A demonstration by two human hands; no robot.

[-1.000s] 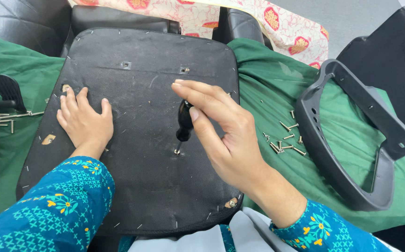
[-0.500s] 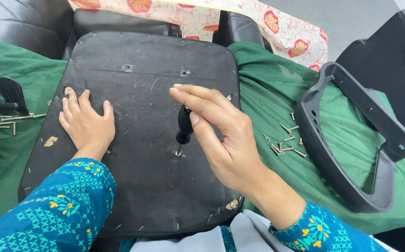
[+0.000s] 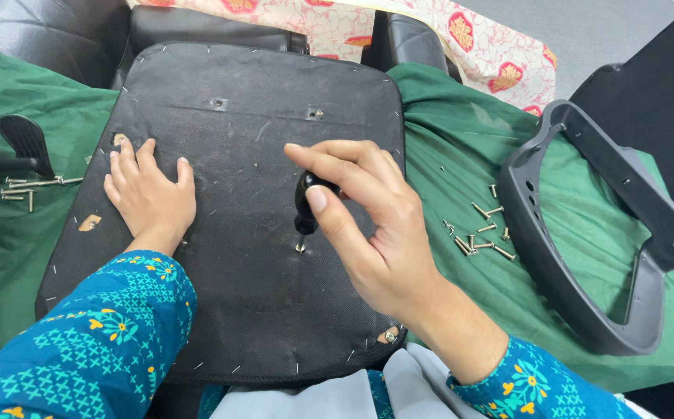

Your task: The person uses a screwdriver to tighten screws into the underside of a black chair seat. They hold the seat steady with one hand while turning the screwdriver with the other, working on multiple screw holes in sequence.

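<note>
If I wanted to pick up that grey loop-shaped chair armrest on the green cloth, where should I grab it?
Probably the long straight bar of the grey armrest, taken from above. It lies flat on the green cloth with an open middle, so fingers could wrap round the bar. That side also lies away from the loose screws.

Short black screwdriver [image 3: 306, 203], stubby rounded handle, standing nearly upright with the tip down on a small screw [image 3: 300, 248] near the middle of the panel. Gripped from above between thumb and fingers of the right hand [image 3: 376, 233].

Seat base [image 3: 244, 140], upside down: big flat black fabric-covered panel, rounded corners, staples dotted round the edge, a couple of screw holes near the far side. Lying on green cloth, pinned flat under the left hand [image 3: 149, 194].
</note>
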